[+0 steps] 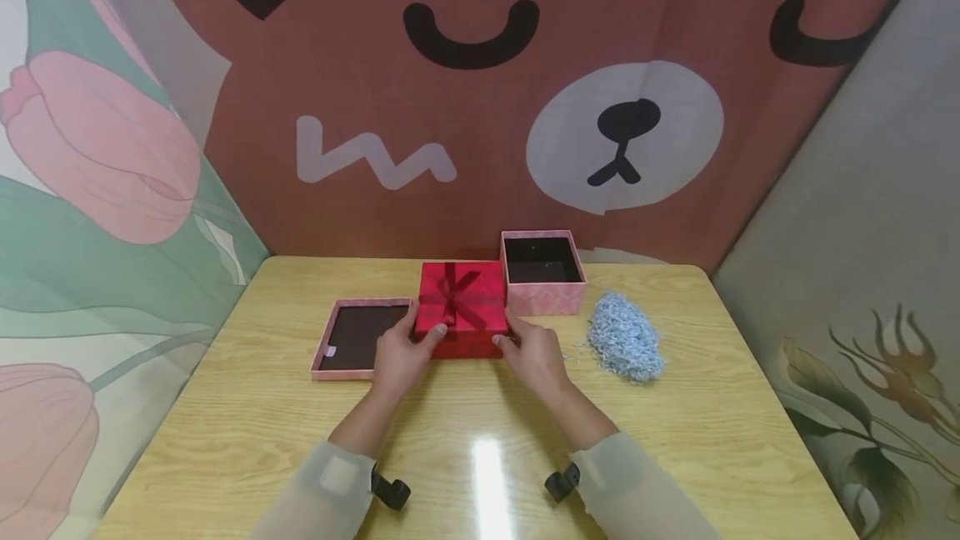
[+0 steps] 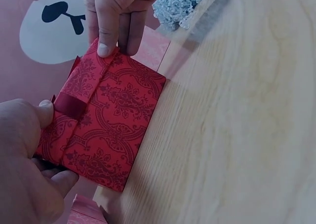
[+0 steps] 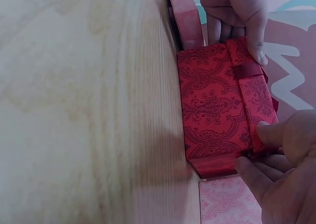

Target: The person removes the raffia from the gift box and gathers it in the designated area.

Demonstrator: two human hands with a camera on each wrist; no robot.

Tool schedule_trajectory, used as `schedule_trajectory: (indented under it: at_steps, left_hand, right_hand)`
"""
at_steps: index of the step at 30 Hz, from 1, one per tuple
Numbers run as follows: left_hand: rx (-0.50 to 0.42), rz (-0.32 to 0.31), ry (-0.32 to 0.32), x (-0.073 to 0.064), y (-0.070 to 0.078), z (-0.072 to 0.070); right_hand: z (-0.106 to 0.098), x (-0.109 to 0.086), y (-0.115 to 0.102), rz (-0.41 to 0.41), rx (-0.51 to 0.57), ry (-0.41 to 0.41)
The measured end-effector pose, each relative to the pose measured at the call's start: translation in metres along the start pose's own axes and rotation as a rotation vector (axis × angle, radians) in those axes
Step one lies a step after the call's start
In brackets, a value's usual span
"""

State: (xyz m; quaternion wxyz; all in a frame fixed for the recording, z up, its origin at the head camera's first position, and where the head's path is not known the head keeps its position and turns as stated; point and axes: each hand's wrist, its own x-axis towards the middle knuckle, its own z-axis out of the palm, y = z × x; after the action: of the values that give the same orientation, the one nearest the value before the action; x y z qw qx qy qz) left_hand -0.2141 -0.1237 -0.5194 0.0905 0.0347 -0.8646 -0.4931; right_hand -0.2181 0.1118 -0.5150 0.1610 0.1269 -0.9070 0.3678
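Note:
A red patterned gift box (image 1: 474, 343) with its lid on sits on the table, a dark red ribbon bow (image 1: 452, 294) across the top. My left hand (image 1: 402, 354) grips its left side. On the opposite side my right hand (image 1: 536, 357) holds it in the same way. Both thumbs press on the front rim of the lid (image 2: 81, 86), seen in the left wrist view, while the other fingers lie along the sides. In the right wrist view, the lid's rim (image 3: 251, 100) overhangs the box body (image 3: 210, 105). The box's inside is hidden.
Left of the red box lies a pink-rimmed tray-like lid (image 1: 341, 375), dark inside. Behind to the right stands an uncovered pink box (image 1: 543, 300) with a dark interior. Shredded light-blue paper (image 1: 626, 338) is heaped on the wooden table (image 1: 675, 440). A printed curtain (image 1: 360, 215) hangs behind.

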Motion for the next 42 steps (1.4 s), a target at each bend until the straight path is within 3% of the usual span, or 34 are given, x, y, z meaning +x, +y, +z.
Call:
schedule_trajectory:
  at_steps: [17,23,29,42]
  left_hand:
    - [-0.078,0.032,-0.055,-0.035,-0.004,-0.008]
    - [-0.149,0.001,-0.096,-0.052,-0.005,-0.010]
    - [-0.163,-0.019,-0.109,-0.065,-0.002,-0.012]
    - [-0.234,-0.024,-0.120,-0.073,0.000,-0.006]
  right_hand:
    - [-0.011,-0.029,0.000,-0.046,0.019,-0.003]
    - [-0.016,-0.044,-0.002,-0.027,0.055,-0.021]
    - [-0.021,-0.058,-0.002,-0.033,0.076,-0.023]
    - [-0.031,-0.075,0.000,-0.001,0.065,0.016]
